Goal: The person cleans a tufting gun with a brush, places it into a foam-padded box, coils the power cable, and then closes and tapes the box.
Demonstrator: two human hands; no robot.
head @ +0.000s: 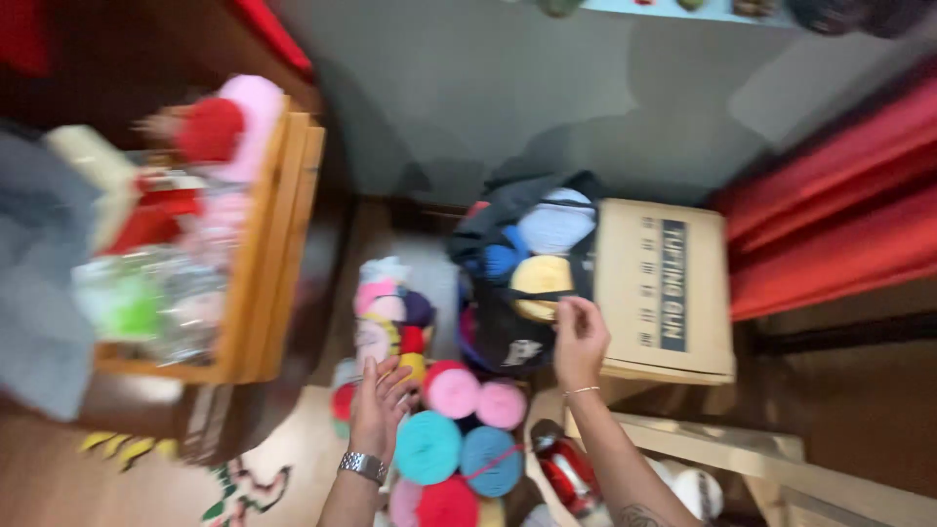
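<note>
My right hand [580, 342] reaches up to a dark bag [508, 322] stuffed with yarn balls and touches its edge beside a yellow ball [540, 283]; whether the fingers grip the bag I cannot tell. A pale blue ball [556, 226] sits higher in the bag. My left hand [379, 405], with a metal watch on the wrist, hovers open with fingers spread beside a pile of yarn balls on the floor: pink [454, 392], teal [427, 447] and blue [490, 459]. The picture is motion-blurred.
A cardboard box [664, 288] lies right of the bag. A wooden crate [264, 244] with colourful yarn and bags stands at left. Red fabric [839, 215] hangs at right. A light wooden frame [722, 449] sits at lower right, next to a red object [566, 473].
</note>
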